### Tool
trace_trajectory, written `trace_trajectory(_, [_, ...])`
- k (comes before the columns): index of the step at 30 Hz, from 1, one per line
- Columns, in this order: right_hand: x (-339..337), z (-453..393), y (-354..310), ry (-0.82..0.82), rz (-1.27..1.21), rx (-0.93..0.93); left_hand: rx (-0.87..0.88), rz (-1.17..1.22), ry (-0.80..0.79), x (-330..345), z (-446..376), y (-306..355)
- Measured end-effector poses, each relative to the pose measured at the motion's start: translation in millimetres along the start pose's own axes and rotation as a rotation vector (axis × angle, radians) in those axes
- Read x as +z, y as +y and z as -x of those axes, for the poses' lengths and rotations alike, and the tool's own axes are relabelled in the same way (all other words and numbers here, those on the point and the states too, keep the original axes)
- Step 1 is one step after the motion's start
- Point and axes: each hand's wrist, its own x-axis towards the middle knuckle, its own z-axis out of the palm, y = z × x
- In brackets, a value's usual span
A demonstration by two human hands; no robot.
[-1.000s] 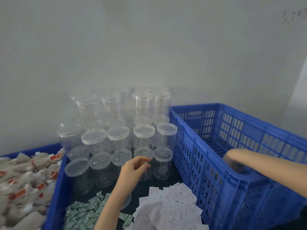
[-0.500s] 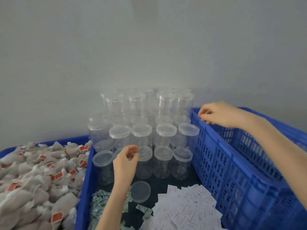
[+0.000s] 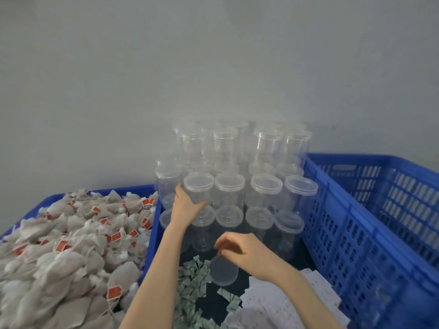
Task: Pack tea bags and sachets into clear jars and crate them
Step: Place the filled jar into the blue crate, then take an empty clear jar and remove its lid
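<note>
- Blue slatted crate [image 3: 370, 224] sits at your right; what's inside it can't be made out.
- Blue bin [image 3: 152, 236] at your left is heaped with tea bags [image 3: 71, 252], beige pouches with red tags.
- Clear jars [image 3: 240, 176] stand lidded and stacked in tiers against the grey wall [image 3: 213, 55], between bin and crate, on a dark surface.
- White sachets [image 3: 280, 305] are piled in front of the jars, near the crate; green sachets [image 3: 192, 286] are piled just left of them.
- Your left hand [image 3: 186, 205] grasps one lidded jar [image 3: 198, 193] in the middle tier, thumb and fingers [image 3: 202, 205] wrapped round its body just under the lid.
- Your right hand [image 3: 247, 252] hovers low over the loose clear lid [image 3: 223, 271], which lies between the two sachet piles. Its fingers are curled and pinched at the lid's far rim; blurred, so can't tell if they actually grip it.
</note>
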Motion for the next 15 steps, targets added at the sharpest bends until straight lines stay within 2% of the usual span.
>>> trace_trajectory(6, [28, 3, 24, 0.029, -0.087, 0.034, 0.076, 0.061, -0.018, 10, -3, -13])
trace_trajectory(15, [37, 4, 30, 0.089, -0.155, 0.037, 0.036, 0.084, 0.215, 7, 5, -15])
